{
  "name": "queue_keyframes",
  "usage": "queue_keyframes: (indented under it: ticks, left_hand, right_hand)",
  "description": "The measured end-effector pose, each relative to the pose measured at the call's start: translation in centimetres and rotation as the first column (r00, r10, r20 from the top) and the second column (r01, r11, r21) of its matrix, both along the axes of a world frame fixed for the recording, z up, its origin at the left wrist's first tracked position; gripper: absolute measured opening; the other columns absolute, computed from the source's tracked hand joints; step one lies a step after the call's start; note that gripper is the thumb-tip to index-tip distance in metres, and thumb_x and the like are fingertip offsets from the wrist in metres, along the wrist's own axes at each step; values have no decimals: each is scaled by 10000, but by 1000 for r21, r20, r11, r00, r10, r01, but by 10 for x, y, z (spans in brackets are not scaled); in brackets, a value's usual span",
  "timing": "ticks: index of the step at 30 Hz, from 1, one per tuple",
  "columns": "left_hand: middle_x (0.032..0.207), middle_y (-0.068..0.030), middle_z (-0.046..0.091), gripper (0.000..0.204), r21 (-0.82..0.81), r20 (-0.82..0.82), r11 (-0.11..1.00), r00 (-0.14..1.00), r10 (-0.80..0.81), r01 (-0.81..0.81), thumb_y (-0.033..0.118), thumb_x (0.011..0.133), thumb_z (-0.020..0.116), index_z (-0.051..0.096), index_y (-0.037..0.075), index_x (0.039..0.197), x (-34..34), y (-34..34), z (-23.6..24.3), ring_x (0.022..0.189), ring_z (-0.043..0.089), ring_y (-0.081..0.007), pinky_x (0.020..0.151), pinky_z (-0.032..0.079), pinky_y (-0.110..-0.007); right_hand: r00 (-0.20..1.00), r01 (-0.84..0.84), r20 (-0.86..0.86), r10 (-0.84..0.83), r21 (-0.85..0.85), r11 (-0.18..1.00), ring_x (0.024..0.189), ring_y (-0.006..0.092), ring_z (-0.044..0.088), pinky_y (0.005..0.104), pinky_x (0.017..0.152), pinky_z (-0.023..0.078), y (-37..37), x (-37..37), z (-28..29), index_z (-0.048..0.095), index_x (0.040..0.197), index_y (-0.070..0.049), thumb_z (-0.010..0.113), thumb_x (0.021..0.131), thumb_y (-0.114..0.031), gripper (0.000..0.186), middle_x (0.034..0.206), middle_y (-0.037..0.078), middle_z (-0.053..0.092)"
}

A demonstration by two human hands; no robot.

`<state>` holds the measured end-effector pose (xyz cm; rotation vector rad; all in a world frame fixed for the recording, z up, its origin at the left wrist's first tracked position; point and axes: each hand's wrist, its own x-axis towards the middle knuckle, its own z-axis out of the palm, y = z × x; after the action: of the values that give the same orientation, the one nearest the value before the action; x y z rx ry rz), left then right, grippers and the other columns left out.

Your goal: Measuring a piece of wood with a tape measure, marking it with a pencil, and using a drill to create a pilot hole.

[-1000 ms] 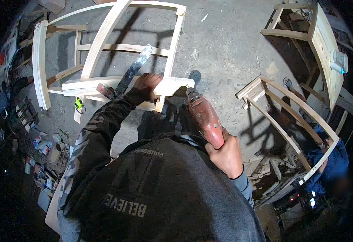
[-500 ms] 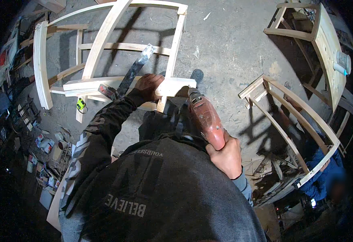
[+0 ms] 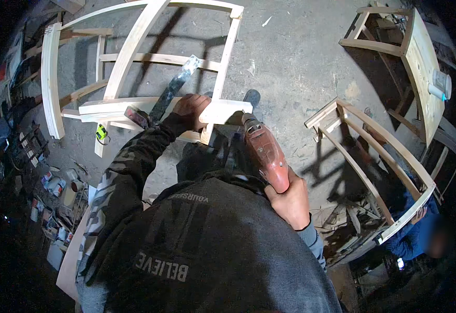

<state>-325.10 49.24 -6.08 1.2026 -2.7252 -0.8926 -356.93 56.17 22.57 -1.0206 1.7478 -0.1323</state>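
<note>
The grey floor (image 3: 296,57) lies brightly lit before me, cut by dark shadows (image 3: 366,68); a wooden frame (image 3: 406,215) and panel (image 3: 423,78) occupy the right, clutter (image 3: 63,195) the left.

R-side wood frame (image 3: 405,152): lower end shifted slightly L vs 1 s ago.

From my remote seat I count one red power drill (image 3: 267,156), three pale wooden frames (image 3: 135,49), one neon-yellow tape measure (image 3: 101,133), one whitish cylindrical tub (image 3: 440,85) and the wearer's two bare hands, left (image 3: 191,107) and right (image 3: 292,201) (the dim clutter (image 3: 61,193) defeats my counting).
</note>
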Motion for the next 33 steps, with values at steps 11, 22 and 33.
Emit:
queue_keyframes:
  ticks: [11,22,33]
  left_hand:
    - [1148,-178,658,724,-58,-102,998,995,5,-11,443,661,831,633,-14,1187,2,2,0,1001,644,-354,893,519,-452]
    - [1067,-87,607,656,-66,-28,998,1000,-11,9,453,671,794,616,54,1161,2,4,-5,990,592,-292,869,473,-430]
    - [1007,-129,601,647,-118,-105,993,994,-32,19,491,706,772,612,24,1124,2,5,6,940,611,-328,819,465,-449]
  right_hand:
    - [1000,-27,-14,27,-4,1000,881,469,700,487,783,564,3,2,0,668,1081,23,724,741,-157,388,907,289,711]
    - [1000,24,-10,-24,-6,1000,868,463,708,446,769,564,9,13,20,661,1064,35,697,758,-114,342,891,288,705]
    - [950,308,75,-303,-65,949,735,164,635,329,719,535,60,-15,39,660,1004,44,624,795,-22,223,825,78,680]
